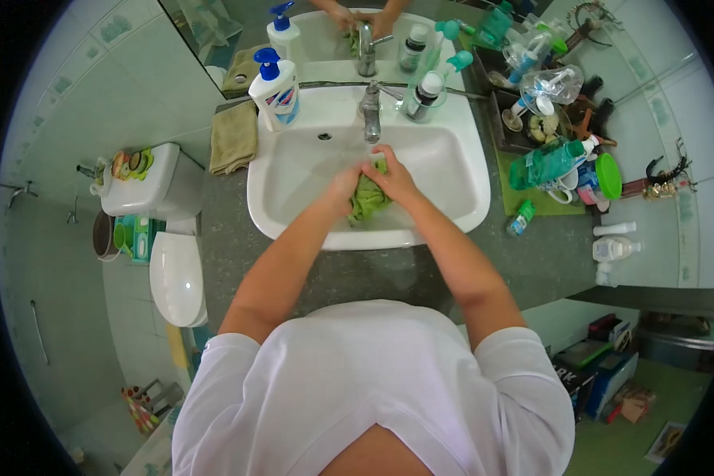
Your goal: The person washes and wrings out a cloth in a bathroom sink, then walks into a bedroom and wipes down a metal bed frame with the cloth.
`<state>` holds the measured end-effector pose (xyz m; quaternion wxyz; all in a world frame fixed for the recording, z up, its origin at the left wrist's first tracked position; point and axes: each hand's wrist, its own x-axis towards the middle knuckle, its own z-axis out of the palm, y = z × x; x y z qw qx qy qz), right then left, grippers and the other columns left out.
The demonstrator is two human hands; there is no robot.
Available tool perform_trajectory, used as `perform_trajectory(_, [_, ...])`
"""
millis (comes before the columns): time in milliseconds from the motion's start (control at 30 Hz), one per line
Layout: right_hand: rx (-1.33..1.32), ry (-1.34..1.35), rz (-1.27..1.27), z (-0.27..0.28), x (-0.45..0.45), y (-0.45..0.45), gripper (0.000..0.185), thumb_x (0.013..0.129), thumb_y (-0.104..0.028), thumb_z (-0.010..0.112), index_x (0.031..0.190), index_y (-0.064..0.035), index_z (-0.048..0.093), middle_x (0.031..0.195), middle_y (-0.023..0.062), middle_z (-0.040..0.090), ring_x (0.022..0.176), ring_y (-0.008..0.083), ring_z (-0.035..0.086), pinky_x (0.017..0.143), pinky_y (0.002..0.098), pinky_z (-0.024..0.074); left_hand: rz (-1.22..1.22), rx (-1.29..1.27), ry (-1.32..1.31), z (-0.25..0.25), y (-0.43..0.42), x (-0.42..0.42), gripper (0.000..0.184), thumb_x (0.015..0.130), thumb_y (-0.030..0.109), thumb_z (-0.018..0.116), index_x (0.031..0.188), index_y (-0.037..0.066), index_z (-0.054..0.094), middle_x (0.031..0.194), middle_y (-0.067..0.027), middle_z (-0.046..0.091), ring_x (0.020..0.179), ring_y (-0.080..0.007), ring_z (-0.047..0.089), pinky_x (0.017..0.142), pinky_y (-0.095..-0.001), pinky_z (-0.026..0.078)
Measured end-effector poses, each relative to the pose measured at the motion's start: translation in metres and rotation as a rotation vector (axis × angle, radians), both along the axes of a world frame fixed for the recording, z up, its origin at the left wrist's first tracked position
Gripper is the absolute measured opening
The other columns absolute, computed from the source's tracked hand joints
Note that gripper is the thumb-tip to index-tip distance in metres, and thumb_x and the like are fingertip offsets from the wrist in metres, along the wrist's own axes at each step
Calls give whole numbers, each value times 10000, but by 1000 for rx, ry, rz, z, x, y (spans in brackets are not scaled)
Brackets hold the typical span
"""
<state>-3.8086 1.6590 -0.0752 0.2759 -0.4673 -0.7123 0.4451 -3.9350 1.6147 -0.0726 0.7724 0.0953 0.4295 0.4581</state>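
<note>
A crumpled green cloth (367, 200) hangs between my two hands over the white washbasin (285, 178). My left hand (346, 188) is closed on the cloth's left side; its fingers are partly blurred. From the right, my right hand (394, 176) grips the upper part of the same cloth, fingers bent around it. Just above my hands is the metal tap (371, 115), its spout pointing down toward them. Whether water is running is hard to make out.
A white pump bottle (278, 95) with a blue top and a folded tan towel (234, 136) are left of the tap. Behind the basin's right side stands a dark bottle (425, 97). Toiletries, including a teal bottle (543, 164), crowd the counter's right. A toilet (177, 278) is at left.
</note>
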Motion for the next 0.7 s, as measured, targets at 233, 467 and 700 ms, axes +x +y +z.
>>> perform_trajectory(233, [-343, -80, 261, 0, 82, 40, 468, 778, -244, 607, 1185, -53, 475, 951, 106, 614, 824, 228, 585, 771, 320, 450, -1093, 374, 986, 4, 5, -68, 582, 779, 408, 594, 1188, 14, 465, 1040, -97, 579, 889, -191, 579, 809, -317, 439])
perform_trajectory(467, [-568, 923, -134, 10, 17, -7, 237, 773, -155, 611, 955, -3, 609, 872, 69, 615, 793, 186, 582, 747, 295, 466, -25, -129, -79, -1, 6, -18, 522, 813, 497, 495, 1167, 114, 490, 1120, -76, 553, 1036, -237, 518, 922, -388, 374])
perform_trajectory(700, [395, 264, -127, 11, -38, -44, 185, 703, -110, 631, 621, -9, 499, 593, 118, 516, 563, 269, 529, 551, 350, 420, 204, -189, -169, -79, 15, 7, 367, 848, 433, 448, 1062, 142, 516, 1043, -46, 557, 942, -240, 537, 813, -400, 437])
